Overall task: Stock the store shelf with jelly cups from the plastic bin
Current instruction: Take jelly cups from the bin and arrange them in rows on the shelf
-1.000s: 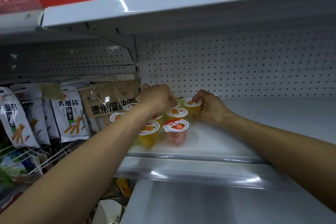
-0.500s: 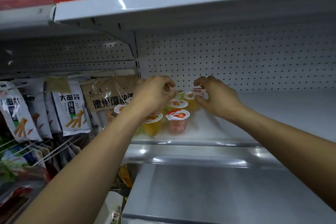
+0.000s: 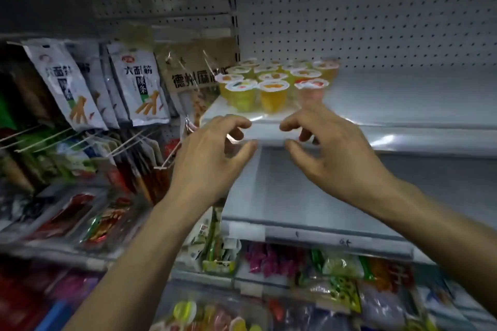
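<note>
Head cam, the only view we get. Our left hand (image 3: 212, 158) & right hand (image 3: 330, 153) are both empty. The fingers are loose and a bit curled. The hands are apart from each other, in the air in front of the shelf (image 3: 416, 110) edge, and they touch no cup. The jelly cups (image 3: 271, 83) sit in a tight bunch at the left end of the shelf, lids up, a few rows deep.

What could go wrong, we think: the cups are packed close, so pushing a new one in hard could knock a front one over, e.g. the red cup (image 3: 310, 91) at the front right corner. It could then roll off the front. They look light & tippy. The pic is blurry, so we can't tell if all stand flat.

Around: a brown bag (image 3: 188, 72) leans just beside the cups on the left, so it blocks that way. New cups would have to go on the right. White snack bags (image 3: 138, 83) hang on wire hooks (image 3: 126, 144) further left. Below is a lower shelf (image 3: 309, 196), then packets (image 3: 271, 260). At the very bottom are round bright things (image 3: 185, 312), maybe the bin w/ more cups, but it's too blurry to say.
</note>
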`<state>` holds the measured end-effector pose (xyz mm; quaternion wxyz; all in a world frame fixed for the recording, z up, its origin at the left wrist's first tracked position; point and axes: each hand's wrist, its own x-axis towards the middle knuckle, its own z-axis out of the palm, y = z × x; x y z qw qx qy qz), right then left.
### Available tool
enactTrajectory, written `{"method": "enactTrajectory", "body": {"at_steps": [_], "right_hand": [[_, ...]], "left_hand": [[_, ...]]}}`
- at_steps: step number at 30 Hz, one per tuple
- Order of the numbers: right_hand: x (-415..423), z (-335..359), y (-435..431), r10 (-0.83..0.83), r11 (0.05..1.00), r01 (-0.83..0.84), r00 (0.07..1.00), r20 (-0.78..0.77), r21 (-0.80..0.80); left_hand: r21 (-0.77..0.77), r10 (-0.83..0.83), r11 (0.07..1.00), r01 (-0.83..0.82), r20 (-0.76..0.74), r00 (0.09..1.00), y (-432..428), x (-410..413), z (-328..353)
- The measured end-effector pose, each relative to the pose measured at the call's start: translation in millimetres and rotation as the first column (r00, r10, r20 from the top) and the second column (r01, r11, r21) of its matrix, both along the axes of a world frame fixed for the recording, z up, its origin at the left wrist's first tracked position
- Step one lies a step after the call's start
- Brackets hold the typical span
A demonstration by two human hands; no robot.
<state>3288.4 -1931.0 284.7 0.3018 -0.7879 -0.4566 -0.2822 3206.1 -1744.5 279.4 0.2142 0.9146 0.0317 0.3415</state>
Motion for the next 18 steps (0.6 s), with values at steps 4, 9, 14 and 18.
{"method": "enactTrajectory", "body": {"at_steps": [4, 9, 14, 18], "right_hand": [[-43.6, -63.9, 23.9, 0.079, 0.981, -0.114, 0.974, -0.214, -0.158], [-73.2, -150.1, 51.5, 0.055, 0.918, -0.221, 0.893, -0.446, -0.329], [-88.3, -260.3, 62.3, -0.054, 0.805, -0.369, 0.735, -0.676, -0.465], [-102.1, -342.7, 69.9, -0.163, 0.660, -0.513, 0.616, -0.771, -0.549]], "left_hand": [[-0.053, 0.042, 0.997, -0.053, -0.184, 0.982, 20.9, -47.2, -60.4], [-0.223, 0.078, 0.960, -0.170, -0.369, 0.926, 43.5, -106.7, -152.5], [-0.386, 0.057, 0.853, -0.352, -0.601, 0.797, 49.2, -164.9, -265.3], [-0.402, -0.010, 0.798, -0.450, -0.754, 0.656, 46.8, -181.8, -351.4]]}}
